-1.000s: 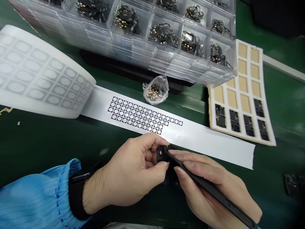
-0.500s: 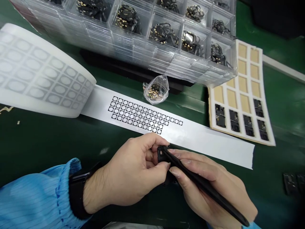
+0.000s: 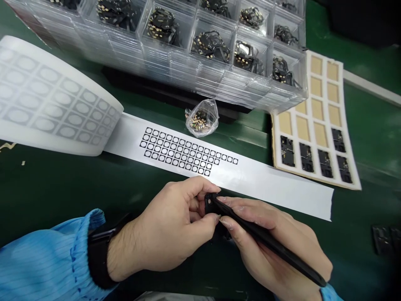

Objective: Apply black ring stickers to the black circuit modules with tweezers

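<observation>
Between its thumb and fingers, my left hand grips a small black plastic part with a hole near its corner. My right hand holds a pair of black tweezers like a pen, the tip touching or very near the part's upper face. Fingers hide much of the part. Just beyond the hands runs a white backing strip bearing rows of black square stickers with round centres. Its left end curls up into a translucent roll.
Behind the strip stand stacked clear compartment trays full of small black parts. A small plastic bag of tiny metallic pieces lies before them. At right is a white foam tray with several black modules; more black pieces lie at the far right.
The view has shifted slightly, so most things appear a little further left. Both hands keep their grips, and the tweezer tip stays at the black part.
</observation>
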{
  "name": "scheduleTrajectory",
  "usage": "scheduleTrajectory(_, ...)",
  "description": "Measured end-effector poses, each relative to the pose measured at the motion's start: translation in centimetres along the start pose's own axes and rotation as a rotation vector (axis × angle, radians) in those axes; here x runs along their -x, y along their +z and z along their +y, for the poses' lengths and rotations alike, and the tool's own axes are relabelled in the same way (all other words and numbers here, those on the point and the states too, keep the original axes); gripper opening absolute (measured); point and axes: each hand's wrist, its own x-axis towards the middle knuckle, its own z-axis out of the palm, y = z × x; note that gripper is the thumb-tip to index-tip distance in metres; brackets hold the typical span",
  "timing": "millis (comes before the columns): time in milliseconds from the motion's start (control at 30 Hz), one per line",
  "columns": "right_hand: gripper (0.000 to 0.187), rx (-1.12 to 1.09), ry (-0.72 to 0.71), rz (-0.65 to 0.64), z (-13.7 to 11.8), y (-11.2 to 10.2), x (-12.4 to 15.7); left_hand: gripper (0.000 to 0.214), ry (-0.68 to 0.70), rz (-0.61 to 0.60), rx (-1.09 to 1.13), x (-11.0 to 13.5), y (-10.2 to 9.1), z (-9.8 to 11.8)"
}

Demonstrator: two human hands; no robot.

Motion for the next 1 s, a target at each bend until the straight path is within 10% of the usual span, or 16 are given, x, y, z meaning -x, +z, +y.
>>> scheduleTrajectory(1000, 0.028, 0.042, 0.041, 0.058, -0.36, 0.16, 0.57, 0.019, -0.009, 0.018, -0.026, 0.09, 0.01, 0.02)
